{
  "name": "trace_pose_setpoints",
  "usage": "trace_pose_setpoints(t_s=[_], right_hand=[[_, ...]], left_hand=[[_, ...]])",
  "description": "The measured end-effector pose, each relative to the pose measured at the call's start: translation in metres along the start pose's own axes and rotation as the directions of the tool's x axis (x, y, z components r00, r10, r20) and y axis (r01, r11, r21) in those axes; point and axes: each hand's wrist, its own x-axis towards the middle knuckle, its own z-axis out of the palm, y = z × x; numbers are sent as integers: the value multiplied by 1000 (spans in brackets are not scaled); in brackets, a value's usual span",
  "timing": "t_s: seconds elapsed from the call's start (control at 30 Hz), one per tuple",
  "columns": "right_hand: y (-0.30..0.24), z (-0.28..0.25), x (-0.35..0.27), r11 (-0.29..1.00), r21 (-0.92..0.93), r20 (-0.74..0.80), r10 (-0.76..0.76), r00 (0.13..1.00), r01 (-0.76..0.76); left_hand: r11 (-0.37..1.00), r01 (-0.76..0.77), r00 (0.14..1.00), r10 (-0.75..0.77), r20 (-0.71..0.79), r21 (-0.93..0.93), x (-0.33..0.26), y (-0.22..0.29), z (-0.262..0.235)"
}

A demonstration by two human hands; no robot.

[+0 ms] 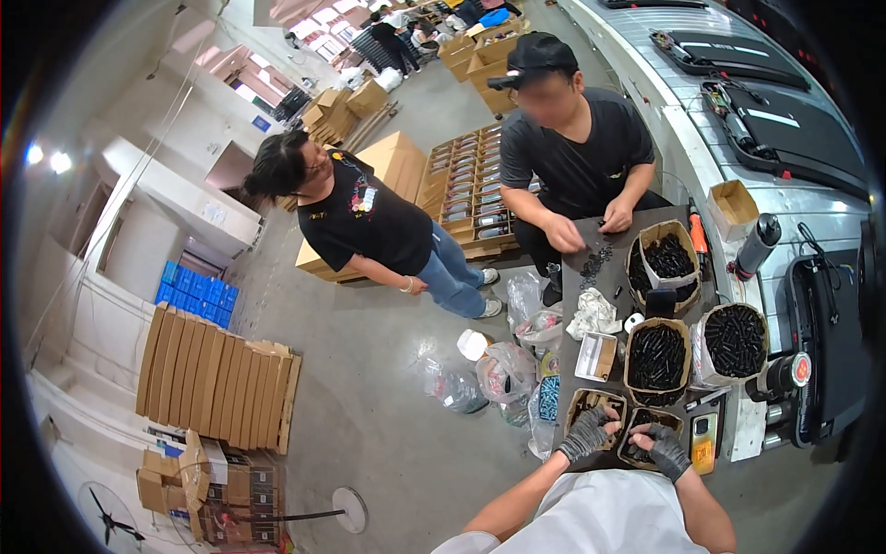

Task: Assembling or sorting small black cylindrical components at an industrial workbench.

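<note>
The small black cylindrical parts (646,434) lie heaped in a low cardboard box (635,417) at the near edge of the dark desk (577,277), right in front of the person. The right hand (666,449), in a grey knit glove, is sunk into this heap with fingers curled; whether it has closed on any pieces cannot be told, since the fingertips are buried. The left hand (587,432), gloved the same way, rests on the rim of the neighbouring box (591,403), fingers bent over the edge as if steadying it, though how firmly it grips is unclear.

These parts look hard, smooth and light singly, and probably slide against one another, so they are likely best scooped by the handful or pinched one at a time across the middle; the gloves should help against slipping.

Farther up the desk stand three taller paper-lined tubs (657,358) full of similar black parts, along with a small white tray (595,355), a crumpled white cloth (592,314) and a phone (703,441) lying flat beside the right hand. At the far end a seated person in a black cap (572,138) sorts loose pieces. A standing person in jeans (369,217) watches from the floor, where plastic bags (503,369) lie near the desk.
</note>
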Motion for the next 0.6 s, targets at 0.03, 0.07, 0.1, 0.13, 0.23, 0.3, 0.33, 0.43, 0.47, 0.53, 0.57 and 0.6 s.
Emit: trace_pose_setpoints(t_s=[0.03, 0.07, 0.1, 0.13, 0.23, 0.3, 0.33, 0.43, 0.47, 0.53, 0.57, 0.6], right_hand=[[0, 2, 4, 1000, -23, 26, 4, 1000, -3], [4, 4, 9, 997, -74, 27, 31, 999, -29], [7, 4, 11, 995, -103, 37, 16, 999, -12], [9, 4, 12, 991, -131, 46, 3, 999, 3], [-8, 11, 6, 990, -139, 30, 17, 999, -13], [-7, 6, 0, 981, -193, -3, -25, 1000, 24], [2, -3, 0, 984, -177, 19, 3, 1000, 1], [24, -14, 2, 993, -118, -10, 10, 1000, -11], [16, -6, 2, 992, -124, -12, 18, 1000, -20], [25, -5, 4, 990, 112, 4, 83, 997, -83], [19, 0, 1, 984, 155, -10, 95, 995, -92], [11, 7, 2, 974, 198, -10, 114, 993, -109]], left_hand=[[1000, 4, 999, -4, 34, 19, -3, 18, 3], [999, 5, 998, -7, 67, 37, -5, 31, 5], [997, -75, 996, 73, 57, 34, -8, 37, 8], [992, -101, 995, 100, 19, 79, -6, 24, 12], [998, 33, 990, -25, 137, -62, -6, 10, 12], [998, -37, 984, 28, 175, 52, -7, 13, 14], [995, -70, 983, 58, 174, 68, -6, 13, 18], [996, -72, 994, 76, 79, -57, -10, 17, 19], [982, -35, 995, 53, 90, -187, -7, -10, 12], [952, 14, 998, 3, 55, -305, -8, -18, 8], [935, 41, 998, -21, 58, -353, -14, -4, 9], [913, 73, 997, -57, 51, -400, -20, 9, 10]])
